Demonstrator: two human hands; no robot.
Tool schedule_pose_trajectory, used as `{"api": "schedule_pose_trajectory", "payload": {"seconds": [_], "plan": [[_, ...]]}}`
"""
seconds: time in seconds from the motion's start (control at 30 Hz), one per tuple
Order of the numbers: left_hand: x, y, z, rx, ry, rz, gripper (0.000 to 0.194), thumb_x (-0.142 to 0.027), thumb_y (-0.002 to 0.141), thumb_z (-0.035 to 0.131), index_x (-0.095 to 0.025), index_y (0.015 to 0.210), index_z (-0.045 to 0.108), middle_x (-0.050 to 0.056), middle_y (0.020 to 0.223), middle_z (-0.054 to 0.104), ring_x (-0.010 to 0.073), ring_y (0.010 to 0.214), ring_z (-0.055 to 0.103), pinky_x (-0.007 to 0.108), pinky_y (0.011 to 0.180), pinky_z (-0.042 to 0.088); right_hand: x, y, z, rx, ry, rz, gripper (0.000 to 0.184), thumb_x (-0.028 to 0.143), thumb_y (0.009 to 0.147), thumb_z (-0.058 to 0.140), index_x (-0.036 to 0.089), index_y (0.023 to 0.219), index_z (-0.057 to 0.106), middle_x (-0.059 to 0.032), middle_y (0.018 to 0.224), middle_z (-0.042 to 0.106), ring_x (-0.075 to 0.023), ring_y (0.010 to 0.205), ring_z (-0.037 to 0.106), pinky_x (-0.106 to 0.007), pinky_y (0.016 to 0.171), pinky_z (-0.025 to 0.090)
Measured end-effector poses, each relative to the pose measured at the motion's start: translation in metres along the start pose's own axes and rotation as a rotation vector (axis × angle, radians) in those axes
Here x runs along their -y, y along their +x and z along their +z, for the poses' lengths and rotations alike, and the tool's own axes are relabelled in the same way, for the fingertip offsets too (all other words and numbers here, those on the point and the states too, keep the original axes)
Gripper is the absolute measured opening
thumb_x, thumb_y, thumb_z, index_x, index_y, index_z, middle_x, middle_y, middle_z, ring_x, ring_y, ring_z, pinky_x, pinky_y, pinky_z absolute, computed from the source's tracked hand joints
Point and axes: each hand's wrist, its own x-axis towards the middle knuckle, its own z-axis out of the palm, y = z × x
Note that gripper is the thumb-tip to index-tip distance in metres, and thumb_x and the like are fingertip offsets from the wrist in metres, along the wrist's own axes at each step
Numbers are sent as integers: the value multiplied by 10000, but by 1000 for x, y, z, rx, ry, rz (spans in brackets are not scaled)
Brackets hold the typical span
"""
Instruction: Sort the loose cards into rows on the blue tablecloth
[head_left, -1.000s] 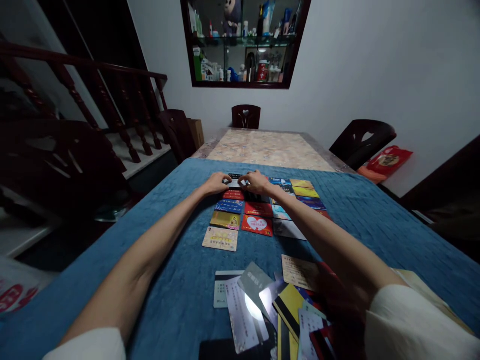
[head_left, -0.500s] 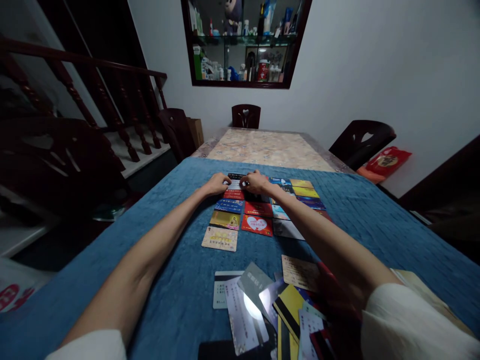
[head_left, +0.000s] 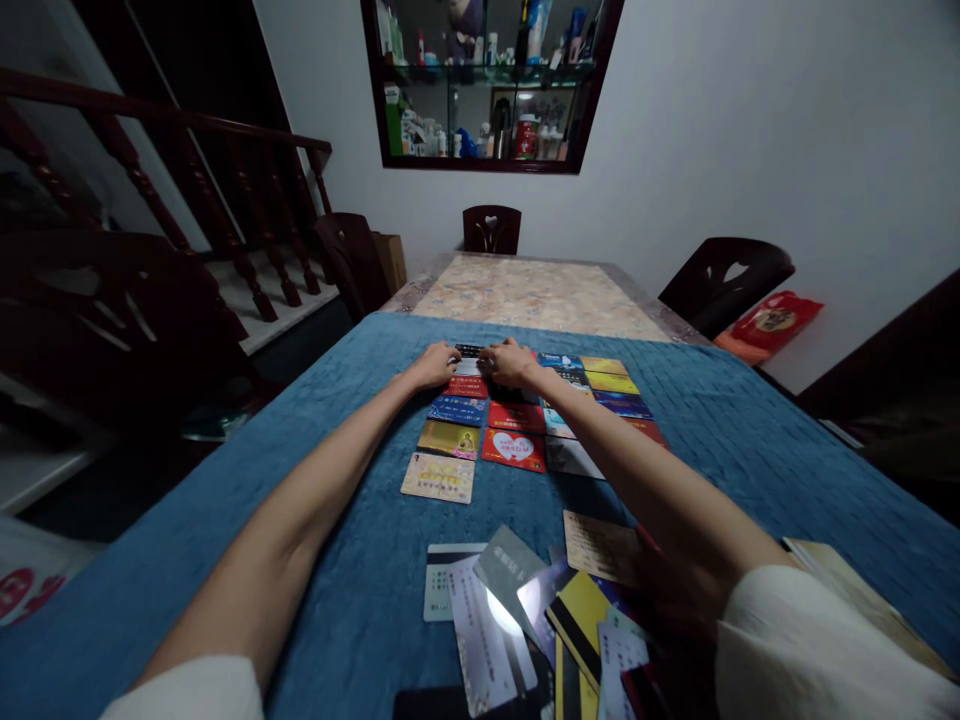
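Note:
Both my arms reach far across a blue cloth. My left hand and my right hand meet at a pale card at the far end of a grid of cards. Each hand pinches one end of that card, fingers curled. A dark card lies just beyond it. Below the hands run rows of laid-out cards, among them a blue card, a gold card, a red heart card and a cream card.
A loose heap of overlapping cards lies close to me. Beyond the cloth the table top is bare and patterned. Dark chairs stand around it. A stair railing rises at left; a wall cabinet hangs ahead.
The hands have stayed on the pale card, shifting only slightly. The view has tipped a little.

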Motion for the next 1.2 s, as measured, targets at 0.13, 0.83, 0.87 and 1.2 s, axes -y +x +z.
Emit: {"api": "schedule_pose_trajectory", "payload": {"seconds": [0.13, 0.83, 0.87, 1.2], "plan": [[1, -1, 2, -12, -11, 0, 354, -153, 801, 522, -133, 1084, 734, 93, 1070, 699, 226, 1045, 627, 309, 1006, 465, 2, 1, 1, -1, 1, -3, 391, 270, 897, 477, 277, 1250, 644, -73, 1368, 599, -353, 1231, 471, -479, 901, 475], [-27, -59, -18, -279, -164, 145, 215, -161, 861, 527, -142, 924, 731, 84, 999, 619, 215, 981, 591, 361, 948, 485, 4, -46, -18, -119, 18, -56, 357, 242, 919, 491, 244, 1243, 641, -126, 1289, 599, -341, 1191, 411, -439, 858, 365], [-32, -66, -20, -290, -167, 168, 208, -152, 857, 528, -147, 901, 732, 80, 985, 625, 212, 969, 592, 359, 932, 489, 5, -53, -19, -137, 19, -70, 343, 240, 924, 486, 237, 1225, 651, -129, 1270, 609, -338, 1178, 414, -428, 843, 355], [-85, -148, -37, -296, -215, 376, 183, -80, 848, 536, -149, 837, 705, 73, 928, 665, 200, 909, 574, 364, 859, 492, 18, -132, -14, -262, 87, -179, 189, 221, 913, 528, 198, 979, 704, -103, 1045, 690, -290, 1056, 448, -348, 726, 247]]}}
